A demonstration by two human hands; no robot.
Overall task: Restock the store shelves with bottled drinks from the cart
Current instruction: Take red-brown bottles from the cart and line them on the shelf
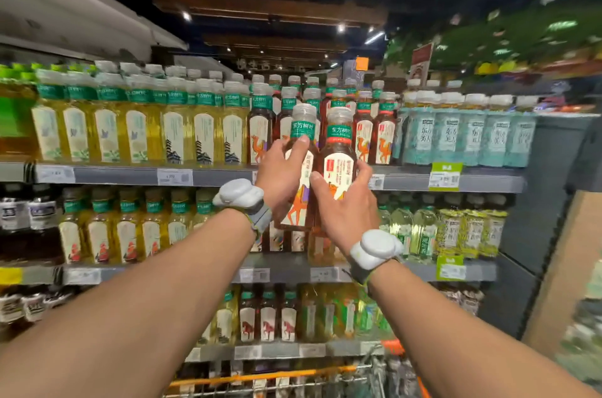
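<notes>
Left hand (280, 179) grips left tea bottle (303, 129), right hand (350, 207) grips right tea bottle (337, 166); shelved camel-label bottles (365, 137) crowd 12 o'clock

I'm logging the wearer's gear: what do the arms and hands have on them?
The left forearm and right forearm are bare, sleeveless; the left hand and right hand are ungloved. The left wrist device and right wrist device are white, rounded double-disc units on grey straps with yellow-green trim.
</notes>
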